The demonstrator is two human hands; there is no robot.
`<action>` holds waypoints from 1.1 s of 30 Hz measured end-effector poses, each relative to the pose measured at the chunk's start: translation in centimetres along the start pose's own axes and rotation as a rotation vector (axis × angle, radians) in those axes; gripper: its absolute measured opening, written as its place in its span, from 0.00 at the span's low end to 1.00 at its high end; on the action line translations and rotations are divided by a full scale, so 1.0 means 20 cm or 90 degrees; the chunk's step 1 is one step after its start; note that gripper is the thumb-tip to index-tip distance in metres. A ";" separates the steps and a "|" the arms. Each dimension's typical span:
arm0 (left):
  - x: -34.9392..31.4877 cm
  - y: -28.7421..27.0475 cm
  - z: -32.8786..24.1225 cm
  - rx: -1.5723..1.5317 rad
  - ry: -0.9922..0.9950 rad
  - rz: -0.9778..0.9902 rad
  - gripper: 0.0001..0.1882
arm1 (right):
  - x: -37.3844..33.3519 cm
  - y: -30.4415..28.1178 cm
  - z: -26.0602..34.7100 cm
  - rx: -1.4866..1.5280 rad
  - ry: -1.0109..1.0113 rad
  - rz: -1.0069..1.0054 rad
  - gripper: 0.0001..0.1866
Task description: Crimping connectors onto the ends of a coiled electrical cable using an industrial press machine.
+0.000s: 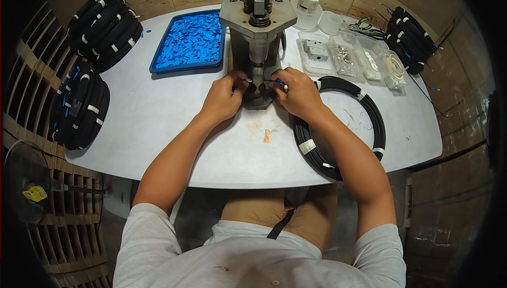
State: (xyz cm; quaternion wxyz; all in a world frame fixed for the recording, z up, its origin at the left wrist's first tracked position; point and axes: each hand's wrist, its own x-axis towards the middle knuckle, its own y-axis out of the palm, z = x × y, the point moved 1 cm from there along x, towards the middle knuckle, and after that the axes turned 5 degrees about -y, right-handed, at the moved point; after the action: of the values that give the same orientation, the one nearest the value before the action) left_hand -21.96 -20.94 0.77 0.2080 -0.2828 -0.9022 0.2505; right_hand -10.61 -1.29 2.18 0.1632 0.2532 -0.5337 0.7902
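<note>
A metal hand press (257, 39) stands upright at the middle of the white table. Both my hands are at its lower tooling, one on each side. My left hand (224, 95) is closed at the press's left, its fingertips pinching something small and pale, too small to name. On the other side my right hand (298, 93) is closed in a pinch on a cable end with a blue connector (280, 82). A coil of black cable (380, 124), bound with white tape, lies on the table below and beside my right hand.
A blue tray (158, 70) full of small blue parts lies left of the press. Black cable coils (103, 29) are stacked at the left, others (409, 39) at the far right. Behind my right hand stand a white bottle (308, 1) and clear containers (317, 66) of small parts.
</note>
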 end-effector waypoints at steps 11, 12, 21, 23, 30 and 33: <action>0.00 0.00 -0.01 0.006 0.011 -0.022 0.09 | 0.00 -0.01 0.01 -0.003 -0.003 0.001 0.07; 0.00 0.01 -0.01 0.006 0.011 -0.023 0.09 | 0.00 -0.01 0.01 -0.005 -0.005 0.002 0.07; 0.00 0.00 -0.02 0.003 0.014 -0.021 0.10 | 0.00 0.00 0.00 -0.002 0.003 0.009 0.07; 0.00 0.00 -0.01 -0.002 0.004 -0.011 0.11 | 0.00 -0.01 0.00 0.001 -0.003 0.003 0.07; 0.00 0.00 -0.01 -0.010 0.004 -0.009 0.11 | 0.00 0.00 0.01 0.001 -0.003 0.003 0.07; -0.01 0.01 -0.01 -0.001 0.018 -0.027 0.12 | 0.00 0.00 0.00 -0.007 -0.003 0.003 0.07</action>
State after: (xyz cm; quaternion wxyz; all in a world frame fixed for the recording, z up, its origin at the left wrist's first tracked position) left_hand -21.69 -20.86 0.79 0.2261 -0.2673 -0.9051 0.2412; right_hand -10.53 -1.29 2.17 0.1613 0.2528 -0.5394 0.7869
